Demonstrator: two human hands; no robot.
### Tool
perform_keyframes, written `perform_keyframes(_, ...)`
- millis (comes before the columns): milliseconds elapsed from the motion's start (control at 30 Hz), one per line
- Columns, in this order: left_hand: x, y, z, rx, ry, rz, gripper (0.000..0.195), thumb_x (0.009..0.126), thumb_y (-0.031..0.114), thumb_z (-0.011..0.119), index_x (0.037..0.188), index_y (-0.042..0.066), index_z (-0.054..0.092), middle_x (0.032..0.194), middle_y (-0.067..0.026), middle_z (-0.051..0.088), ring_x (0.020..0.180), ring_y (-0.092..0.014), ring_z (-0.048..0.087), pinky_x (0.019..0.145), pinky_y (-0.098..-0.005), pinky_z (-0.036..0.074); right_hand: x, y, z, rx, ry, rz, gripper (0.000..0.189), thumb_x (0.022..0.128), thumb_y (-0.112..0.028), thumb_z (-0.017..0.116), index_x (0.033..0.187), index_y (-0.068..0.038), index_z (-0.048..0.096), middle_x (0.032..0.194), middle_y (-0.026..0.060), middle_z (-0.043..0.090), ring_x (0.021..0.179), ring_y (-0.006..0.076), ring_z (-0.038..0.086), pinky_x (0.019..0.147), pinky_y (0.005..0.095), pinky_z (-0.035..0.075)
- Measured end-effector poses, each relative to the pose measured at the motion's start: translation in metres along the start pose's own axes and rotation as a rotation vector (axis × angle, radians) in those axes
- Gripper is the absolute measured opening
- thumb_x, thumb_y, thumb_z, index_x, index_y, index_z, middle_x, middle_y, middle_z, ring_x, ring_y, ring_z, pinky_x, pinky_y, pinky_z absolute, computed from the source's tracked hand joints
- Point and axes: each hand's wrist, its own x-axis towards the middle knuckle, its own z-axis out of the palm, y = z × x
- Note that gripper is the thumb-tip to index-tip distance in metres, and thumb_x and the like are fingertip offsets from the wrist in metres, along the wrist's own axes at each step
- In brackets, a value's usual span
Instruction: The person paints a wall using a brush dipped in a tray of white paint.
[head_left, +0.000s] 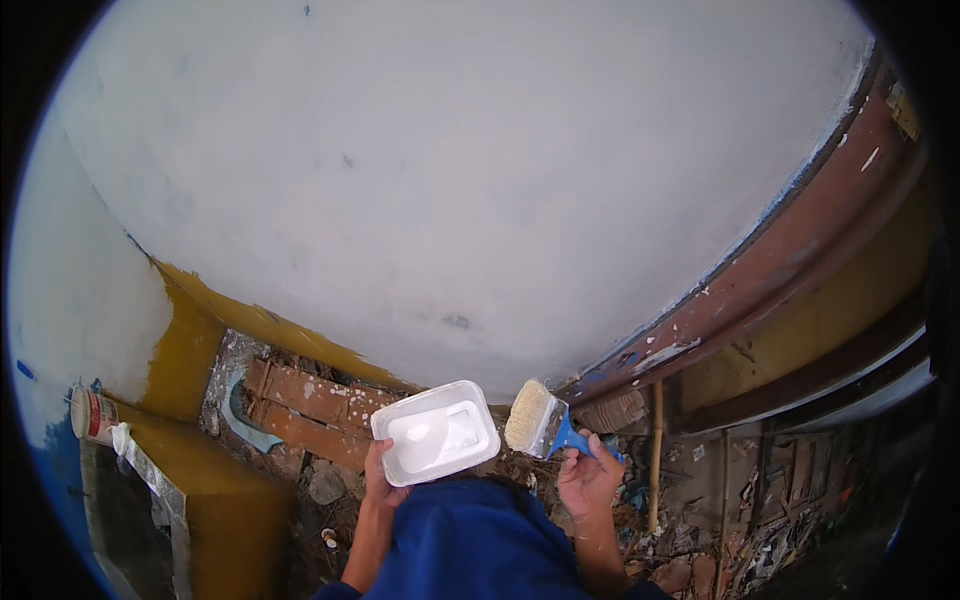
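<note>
My left hand (382, 476) grips the near left rim of a white plastic tub (472, 461), thumb over the edge. White paint (416, 446) lies in the bottom of the tub. In my right hand (589, 480) is the blue handle of a wide paintbrush (561, 433). Its pale, thick bristles (526, 420) point up and left, just right of the tub and apart from it. Beyond both hands rises a wall (450, 202) coated in white, with a few grey smudges. A strip of mustard-yellow paint (300, 334) shows along its lower left edge.
A paint bucket (96, 416) stands on a yellow ledge (232, 525) at the left. Paint-spotted reddish boards (315, 405) and a curved pale-blue piece (240, 412) lie below the wall. Right, a reddish-brown frame (787, 247) borders the wall; bamboo poles (655, 457) stand over littered ground (772, 555).
</note>
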Motion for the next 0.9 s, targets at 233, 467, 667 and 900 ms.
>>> perform_keyframes(233, -0.002, -0.006, 0.008, 0.030, 0.030, 0.009, 0.068, 0.077, 0.028, 0.061, 0.134, -0.002, 0.041, 0.121, -0.0201, 0.057, 0.106, -0.033, 0.061, 0.092, -0.0436, 0.053, 0.010, -0.003, 0.016, 0.098, -0.009, 0.020, 0.015, 0.091, -0.020, 0.061, 0.091, -0.006, 0.063, 0.087, 0.0056, 0.069, 0.060, 0.0179, 0.063, 0.051, 0.0240, 0.055)
perform_keyframes(467, 0.003, -0.012, 0.013, 0.093, -0.066, -0.031, 0.075, 0.078, 0.030, 0.063, 0.139, -0.004, 0.035, 0.127, -0.0215, 0.053, 0.111, -0.033, 0.059, 0.094, -0.0435, 0.052, 0.007, 0.005, 0.040, -0.092, -0.026, -0.121, 0.024, 0.095, -0.024, 0.056, 0.091, -0.001, 0.062, 0.081, 0.0106, 0.068, 0.058, 0.0198, 0.066, 0.050, 0.0277, 0.057)
perform_keyframes(667, 0.002, -0.012, 0.023, 0.178, -0.015, -0.092, 0.077, 0.081, 0.035, 0.063, 0.140, -0.005, 0.033, 0.129, -0.0217, 0.052, 0.114, -0.032, 0.057, 0.096, -0.0411, 0.050, -0.001, 0.011, 0.040, -0.898, -0.167, -0.812, 0.020, 0.096, -0.012, 0.053, 0.094, 0.007, 0.060, 0.084, 0.0155, 0.062, 0.060, 0.0198, 0.066, 0.056, 0.0284, 0.057)
perform_keyframes(900, 0.000, -0.017, 0.027, 0.191, 0.017, -0.134, 0.076, 0.082, 0.037, 0.062, 0.140, -0.004, 0.034, 0.127, -0.0212, 0.053, 0.112, -0.032, 0.059, 0.094, -0.0416, 0.052, 0.004, -0.001, 0.040, -1.040, -0.342, -0.890, 0.014, 0.094, -0.005, 0.056, 0.097, 0.008, 0.059, 0.092, 0.0171, 0.062, 0.063, 0.0187, 0.067, 0.059, 0.0279, 0.058)
